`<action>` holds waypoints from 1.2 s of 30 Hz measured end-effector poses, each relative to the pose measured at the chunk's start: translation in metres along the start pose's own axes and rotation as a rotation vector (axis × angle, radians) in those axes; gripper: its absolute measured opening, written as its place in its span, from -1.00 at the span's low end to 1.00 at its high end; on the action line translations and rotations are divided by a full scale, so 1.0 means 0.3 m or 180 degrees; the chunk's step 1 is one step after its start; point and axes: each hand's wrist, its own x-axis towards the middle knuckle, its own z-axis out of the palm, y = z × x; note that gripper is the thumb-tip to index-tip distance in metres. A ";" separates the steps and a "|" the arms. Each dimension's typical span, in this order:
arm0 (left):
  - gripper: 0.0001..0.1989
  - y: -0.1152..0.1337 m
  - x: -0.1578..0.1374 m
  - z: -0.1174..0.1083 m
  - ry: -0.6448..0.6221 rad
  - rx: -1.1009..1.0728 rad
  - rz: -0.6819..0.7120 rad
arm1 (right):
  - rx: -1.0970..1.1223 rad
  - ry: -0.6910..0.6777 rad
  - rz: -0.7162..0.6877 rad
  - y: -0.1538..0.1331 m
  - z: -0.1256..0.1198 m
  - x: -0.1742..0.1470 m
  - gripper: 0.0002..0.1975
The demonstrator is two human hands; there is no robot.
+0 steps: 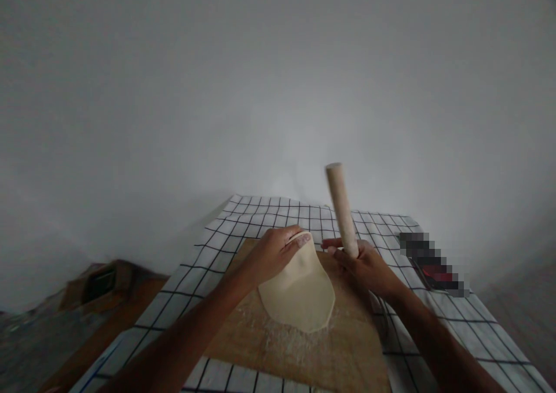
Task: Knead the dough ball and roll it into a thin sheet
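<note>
A flat, pale sheet of dough (299, 300) lies partly on a wooden board (347, 352), its far edge lifted off the wood. My left hand (280, 248) pinches that raised edge between thumb and fingers. To the right, my right hand (362, 263) grips a wooden rolling pin (341, 208) near its lower end. The pin stands nearly upright, tilted a little to the left, above the board and apart from the dough. Flour (291, 341) is scattered on the board along the dough's near edge.
Under the board, a white tablecloth with black grid lines (191, 277) covers the table. A dark object, blurred into blocks (434, 265), lies on the cloth at the right. A plain wall (278, 92) rises behind the table. On the left, lower down, sits a brown box-like object (104, 283).
</note>
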 end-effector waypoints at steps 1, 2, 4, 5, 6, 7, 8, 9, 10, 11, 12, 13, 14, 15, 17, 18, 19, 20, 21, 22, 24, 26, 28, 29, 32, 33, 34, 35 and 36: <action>-0.62 0.000 0.000 -0.004 -0.0025 -0.0049 0.0025 | -0.0086 -0.0168 -0.0080 -0.001 0.006 0.008 -0.63; -0.64 -0.004 0.001 -0.007 -0.0033 -0.0095 0.0058 | -0.0175 -0.0301 -0.0148 -0.002 0.012 0.015 -0.65; -0.67 -0.020 0.004 -0.005 0.0021 -0.0189 0.0117 | -0.0278 -0.0541 -0.0229 -0.005 0.022 0.024 -0.69; -0.68 -0.031 0.005 -0.001 0.0072 -0.0233 0.0139 | -0.0286 -0.0652 -0.0251 -0.007 0.028 0.025 -0.69; -0.69 -0.043 0.007 0.004 0.0131 -0.0275 0.0158 | -0.0283 -0.0729 -0.0264 -0.009 0.033 0.025 -0.68; -0.70 -0.053 0.009 0.009 0.0199 -0.0319 0.0178 | -0.0294 -0.0767 -0.0268 -0.011 0.037 0.023 -0.67; -0.71 -0.061 0.011 0.014 0.0265 -0.0365 0.0205 | -0.0339 -0.0732 -0.0264 -0.014 0.040 0.020 -0.64; -0.71 -0.067 0.012 0.018 0.0322 -0.0405 0.0233 | -0.0412 -0.0629 -0.0250 -0.016 0.043 0.016 -0.61; -0.72 -0.070 0.013 0.020 0.0377 -0.0433 0.0254 | -0.0497 -0.0494 -0.0231 -0.019 0.045 0.011 -0.57; -0.72 -0.071 0.013 0.021 0.0399 -0.0453 0.0268 | -0.0563 -0.0368 -0.0218 -0.023 0.046 0.007 -0.55; -0.71 -0.070 0.013 0.020 0.0416 -0.0463 0.0273 | -0.0588 -0.0294 -0.0217 -0.027 0.047 0.004 -0.54; -0.69 -0.067 0.013 0.018 0.0432 -0.0472 0.0277 | -0.0562 -0.0277 -0.0228 -0.032 0.047 0.002 -0.55; -0.68 -0.065 0.013 0.015 0.0444 -0.0480 0.0277 | -0.0490 -0.0291 -0.0240 -0.039 0.047 0.000 -0.57; -0.65 -0.062 0.013 0.012 0.0452 -0.0489 0.0270 | -0.0387 -0.0314 -0.0237 -0.046 0.047 -0.001 -0.59; -0.62 -0.056 0.012 0.007 0.0488 -0.0493 0.0241 | -0.0149 -0.0354 -0.0184 -0.062 0.045 -0.001 -0.62; -0.61 -0.054 0.012 0.005 0.0517 -0.0492 0.0233 | -0.0047 -0.0362 -0.0157 -0.071 0.043 0.000 -0.62; -0.62 -0.051 0.011 0.003 0.0528 -0.0498 0.0236 | 0.0022 -0.0354 -0.0148 -0.081 0.040 0.000 -0.62; -0.62 -0.049 0.009 0.001 0.0542 -0.0516 0.0247 | 0.0047 -0.0331 -0.0158 -0.090 0.036 0.001 -0.63; -0.62 -0.046 0.008 -0.001 0.0558 -0.0542 0.0268 | 0.0034 -0.0293 -0.0188 -0.099 0.030 0.002 -0.63; -0.63 -0.042 0.005 -0.002 0.0578 -0.0577 0.0295 | -0.0007 -0.0252 -0.0228 -0.109 0.024 0.004 -0.64; -0.63 -0.033 0.000 -0.006 0.0615 -0.0664 0.0340 | -0.0101 -0.0181 -0.0280 -0.125 0.013 0.006 -0.64; -0.64 -0.021 -0.006 -0.011 0.0671 -0.0733 0.0371 | -0.0142 -0.0158 -0.0294 -0.140 0.005 0.008 -0.64; -0.65 -0.004 -0.013 -0.017 0.0732 -0.0764 0.0387 | -0.0141 -0.0145 -0.0313 -0.156 0.002 0.008 -0.65; -0.65 0.007 -0.017 -0.021 0.0758 -0.0751 0.0409 | -0.0141 -0.0136 -0.0329 -0.164 0.002 0.006 -0.65; -0.67 0.044 -0.030 -0.034 0.0849 -0.0663 0.0572 | -0.0140 -0.0105 -0.0351 -0.193 0.003 -0.005 -0.65; -0.67 0.056 -0.034 -0.038 0.0878 -0.0646 0.0623 | -0.0137 -0.0076 -0.0356 -0.203 0.002 -0.010 -0.65; -0.68 0.066 -0.037 -0.042 0.0909 -0.0645 0.0657 | -0.0136 -0.0039 -0.0364 -0.212 0.001 -0.015 -0.65; -0.69 0.075 -0.040 -0.045 0.0936 -0.0656 0.0673 | -0.0137 -0.0005 -0.0377 -0.221 -0.001 -0.020 -0.65; -0.69 0.083 -0.043 -0.048 0.0965 -0.0674 0.0679 | -0.0138 0.0017 -0.0390 -0.228 -0.003 -0.026 -0.65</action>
